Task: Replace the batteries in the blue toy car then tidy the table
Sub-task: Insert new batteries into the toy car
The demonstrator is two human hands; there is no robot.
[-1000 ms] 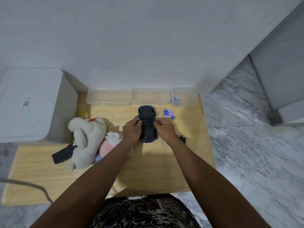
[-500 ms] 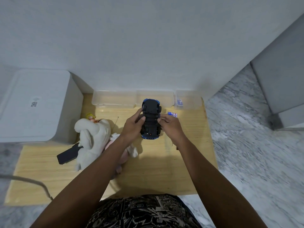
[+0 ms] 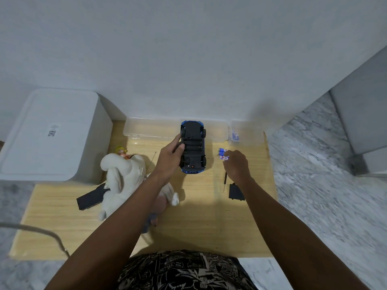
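The blue toy car [image 3: 193, 148] lies upside down above the wooden table [image 3: 209, 222], with its battery bay uncovered and dark. My left hand [image 3: 170, 158] grips the car by its left side. My right hand [image 3: 236, 164] is away from the car, to its right, with fingertips curled down onto the small blue batteries [image 3: 222, 154] lying on the table; it seems to pinch one. The black battery cover [image 3: 235, 191] and a thin screwdriver [image 3: 225, 182] lie just near of that hand.
Clear plastic boxes [image 3: 150, 130] line the back edge by the wall; the right one [image 3: 247, 132] holds a small blue item. A white plush toy [image 3: 123, 176], a black remote [image 3: 91, 198] and a white bin [image 3: 52, 135] are at the left. A cable [image 3: 41, 233] crosses the near left corner.
My right hand let go of the car and moved right to the batteries. My left hand alone now holds the car, which sits a little farther back.
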